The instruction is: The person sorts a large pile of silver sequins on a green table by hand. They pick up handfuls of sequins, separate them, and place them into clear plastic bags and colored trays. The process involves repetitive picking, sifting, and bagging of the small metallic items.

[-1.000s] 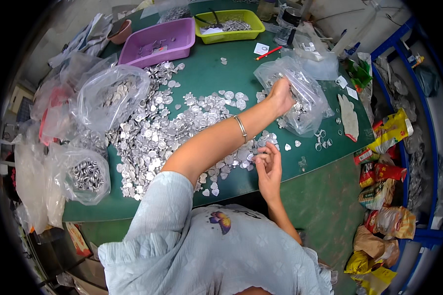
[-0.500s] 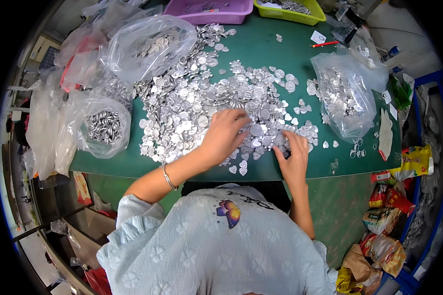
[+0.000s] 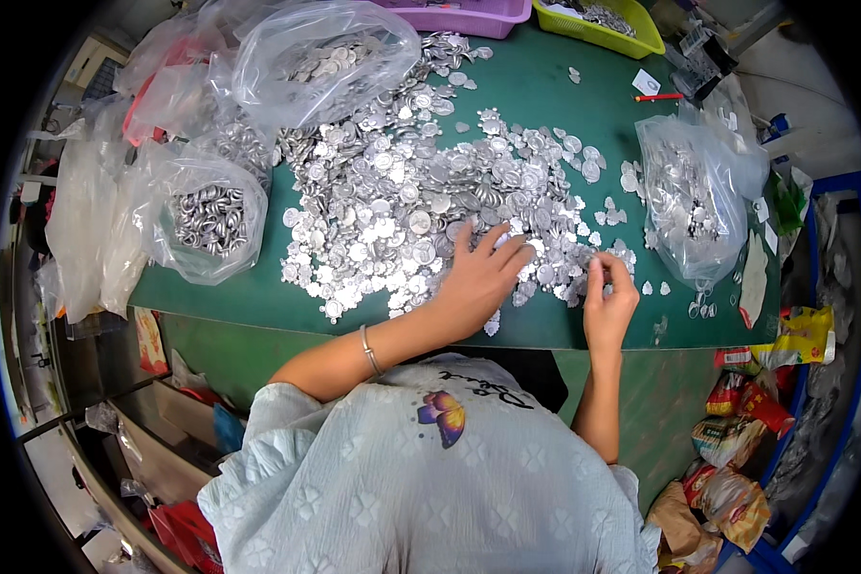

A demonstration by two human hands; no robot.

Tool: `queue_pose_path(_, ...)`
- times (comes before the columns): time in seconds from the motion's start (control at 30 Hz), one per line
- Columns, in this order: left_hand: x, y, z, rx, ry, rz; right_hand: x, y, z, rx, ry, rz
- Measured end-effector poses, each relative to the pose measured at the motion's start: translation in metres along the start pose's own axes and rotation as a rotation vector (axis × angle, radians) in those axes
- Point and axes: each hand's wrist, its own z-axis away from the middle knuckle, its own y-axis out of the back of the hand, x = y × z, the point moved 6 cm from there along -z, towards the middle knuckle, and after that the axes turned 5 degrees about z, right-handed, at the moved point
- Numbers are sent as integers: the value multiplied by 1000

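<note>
A wide heap of small silver metal pieces point(image 3: 402, 201) covers the green table point(image 3: 536, 86). My left hand point(image 3: 478, 277), a thin bracelet on its wrist, lies flat on the heap's near edge with fingers spread. My right hand point(image 3: 610, 298) hovers at the heap's right end, its fingertips pinched around a small silver piece. A few loose pieces lie scattered just beyond it.
Clear bags of silver pieces stand at the right point(image 3: 689, 201), at the left point(image 3: 206, 220) and at the back point(image 3: 325, 57). A purple tray point(image 3: 469, 14) and a yellow-green tray point(image 3: 612, 29) line the far edge. Colourful packets point(image 3: 737, 402) lie on the floor, lower right.
My left hand drew back from the right-hand bag to the heap's near edge and spread flat. My right hand stayed near the table's front, fingers pinched.
</note>
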Motion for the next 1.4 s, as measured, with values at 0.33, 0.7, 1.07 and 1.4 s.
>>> queue_pose_path(0.33, -16, 29, -4, 278, 161, 456, -32, -52, -39, -173, 126, 89)
queue_pose_path(0.7, -73, 38, 64, 289, 885, 1471, -15, -37, -53, -26, 185, 7)
queue_pose_path(1.07, -50, 52, 30, 108, 309, 221, -34, -40, -34, -129, 339, 227)
queue_pose_path(1.4, -53, 46, 13, 141, 298, 93, -90, -81, -5, -349, 556, 256)
